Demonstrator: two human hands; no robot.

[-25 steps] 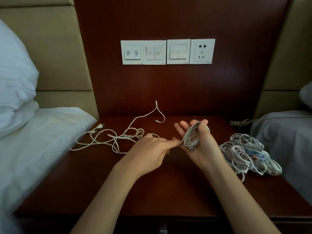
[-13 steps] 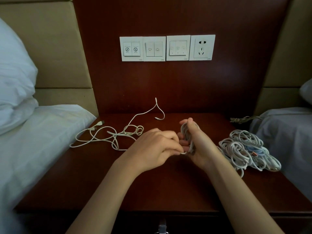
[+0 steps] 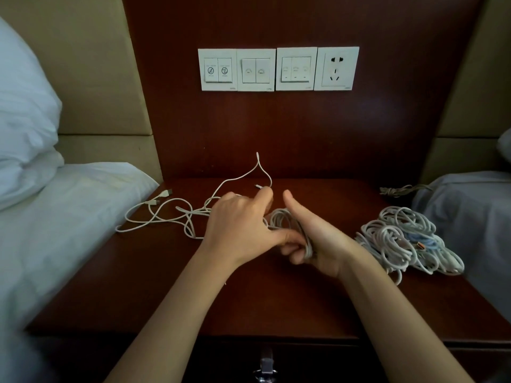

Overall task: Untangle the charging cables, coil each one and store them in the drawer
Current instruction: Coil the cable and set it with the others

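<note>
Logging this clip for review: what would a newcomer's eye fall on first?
Above the nightstand, the right hand grips a white coil with the left hand against it. A loose cable tangle sprawls at left; a pile of coiled cables sits at right.

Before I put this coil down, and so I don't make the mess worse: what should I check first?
1. Grip on the coil by the right hand: ok, fingers curl round it.
2. End of the coil tucked in: cannot tell, the hands hide it.
3. Whether the left hand is free of cable: cannot tell; its thumb lies at the coil.
4. Finished pile apart from both hands: ok.
5. Whether the tangle is undone: not ok, its loops cross.
6. Whether the drawer is open: not ok, it looks shut.
</note>
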